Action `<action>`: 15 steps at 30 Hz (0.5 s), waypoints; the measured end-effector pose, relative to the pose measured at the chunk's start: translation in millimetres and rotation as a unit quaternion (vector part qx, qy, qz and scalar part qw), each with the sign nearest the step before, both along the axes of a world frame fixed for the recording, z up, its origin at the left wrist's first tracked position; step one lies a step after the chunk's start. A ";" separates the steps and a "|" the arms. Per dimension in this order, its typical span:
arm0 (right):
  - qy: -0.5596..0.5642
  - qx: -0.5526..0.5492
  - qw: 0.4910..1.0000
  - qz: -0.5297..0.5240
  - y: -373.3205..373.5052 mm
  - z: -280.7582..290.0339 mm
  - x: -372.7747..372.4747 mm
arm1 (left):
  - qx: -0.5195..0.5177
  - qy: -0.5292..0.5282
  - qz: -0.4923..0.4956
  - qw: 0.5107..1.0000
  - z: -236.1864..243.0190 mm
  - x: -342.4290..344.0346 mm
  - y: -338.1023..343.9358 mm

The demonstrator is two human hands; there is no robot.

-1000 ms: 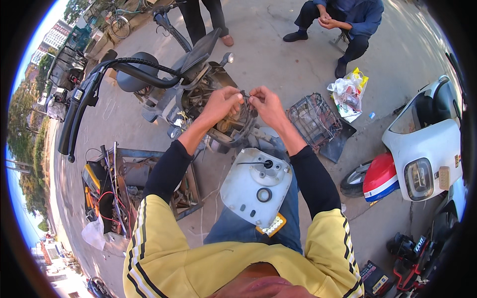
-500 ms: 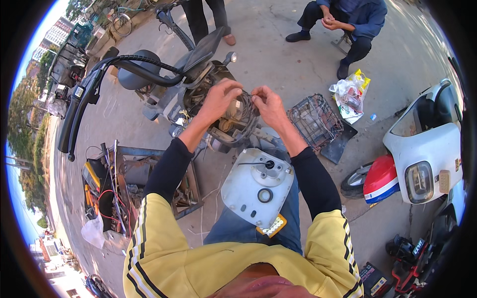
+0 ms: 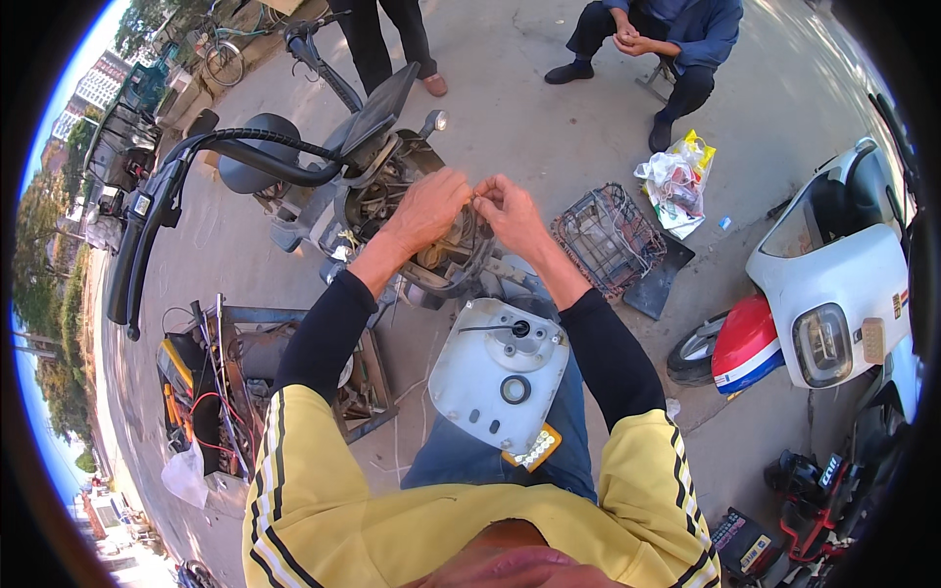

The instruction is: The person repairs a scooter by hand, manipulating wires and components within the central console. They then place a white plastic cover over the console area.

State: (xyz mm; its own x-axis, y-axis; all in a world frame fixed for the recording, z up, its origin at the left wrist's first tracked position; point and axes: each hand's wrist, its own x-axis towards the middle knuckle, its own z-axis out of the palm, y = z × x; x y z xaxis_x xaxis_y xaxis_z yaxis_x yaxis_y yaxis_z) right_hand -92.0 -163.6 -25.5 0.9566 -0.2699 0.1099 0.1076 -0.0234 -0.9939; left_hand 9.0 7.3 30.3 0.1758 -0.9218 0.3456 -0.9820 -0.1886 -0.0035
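Note:
Above the opened front body of an electric scooter (image 3: 358,201), my left hand (image 3: 429,208) and my right hand (image 3: 510,216) almost meet. Both have their fingertips pinched together. Whatever is between them is too small to make out. Wires and parts show inside the dark housing (image 3: 461,250) just under the hands. A pale plastic cover (image 3: 470,377) rests on my lap, with a ring-shaped opening and a short black cable. From beneath its lower edge pokes a yellow lamp (image 3: 541,449) with several round lights.
To the left stands a metal tool tray (image 3: 284,316) with tools and red wire. A wire basket (image 3: 608,240) and a plastic bag (image 3: 678,181) lie to the right. A white scooter (image 3: 833,265) is at far right. One person (image 3: 667,49) sits ahead; another (image 3: 387,39) stands.
My hands have drawn together until the fingertips nearly touch. The left fingers, looser before, are now closed in a pinch. The whole view has shifted slightly.

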 end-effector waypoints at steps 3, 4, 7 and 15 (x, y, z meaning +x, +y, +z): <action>-0.013 0.035 0.999 -0.006 2.5 -4.9 2.1 | -0.022 -0.008 0.000 1.000 0.0 0.0 -2.0; -0.005 0.029 1.000 -0.004 4.4 -6.4 -3.1 | -0.030 -0.003 0.002 1.000 3.5 0.9 -3.5; -0.019 -0.007 1.000 -0.013 -8.7 4.9 5.1 | -0.096 0.107 0.057 0.988 7.2 -12.2 -3.0; -0.005 0.016 1.000 -0.012 -1.3 0.2 -1.6 | -0.066 0.657 0.250 0.708 6.0 -3.0 2.9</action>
